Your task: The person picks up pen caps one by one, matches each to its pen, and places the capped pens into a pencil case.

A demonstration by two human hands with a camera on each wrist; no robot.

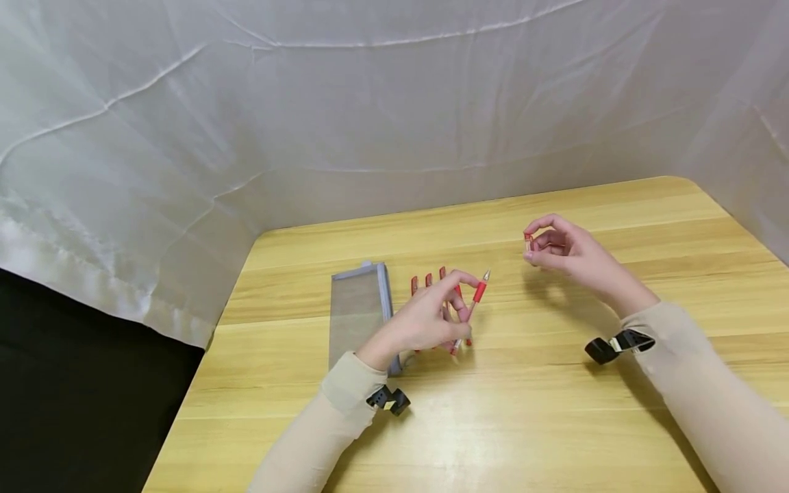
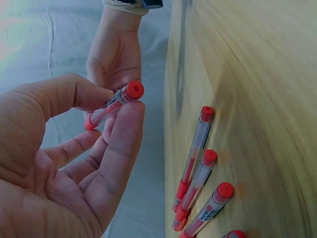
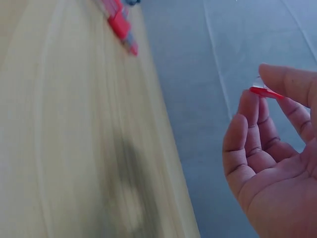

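A: Item, pen: pinched in left hand, above the table beside spare pens.
B: Cap: pinched by right hand. Line both up squarely before pressing together.

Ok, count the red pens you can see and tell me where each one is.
At least 5. One pen, uncapped, is pinched in the left hand. Four lie side by side on the table, and one cut off by the frame. More may be hidden.
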